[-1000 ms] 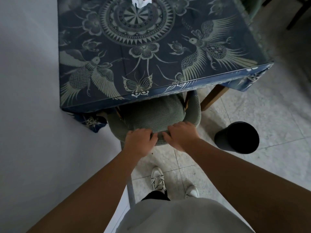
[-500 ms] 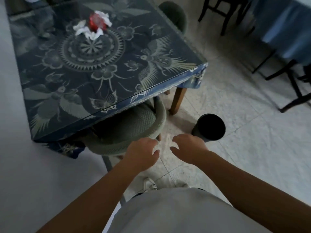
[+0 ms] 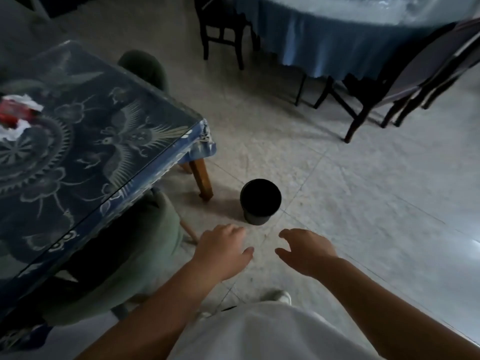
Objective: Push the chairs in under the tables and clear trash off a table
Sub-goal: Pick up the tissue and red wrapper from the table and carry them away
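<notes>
The green chair (image 3: pixel 135 245) sat tucked under the table's (image 3: pixel 155 162) near edge, so left hand (image 3: pixel 220 253) and right hand (image 3: pixel 306 252) hovered empty, fingers relaxed.

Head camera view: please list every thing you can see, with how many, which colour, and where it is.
Square table: one, dark blue patterned cover, left.
Trash: one pile, red and white, on the square table at the left edge.
Green chair: one, pushed under the square table's near side.
Second green chair: one, at the square table's far side.
Bin: one, black, on the floor beside the table leg.
Round table: one, blue cloth, top right.
Dark chairs: at least three, around the round table.
Left hand: open, holding nothing.
Right hand: open, holding nothing.
</notes>
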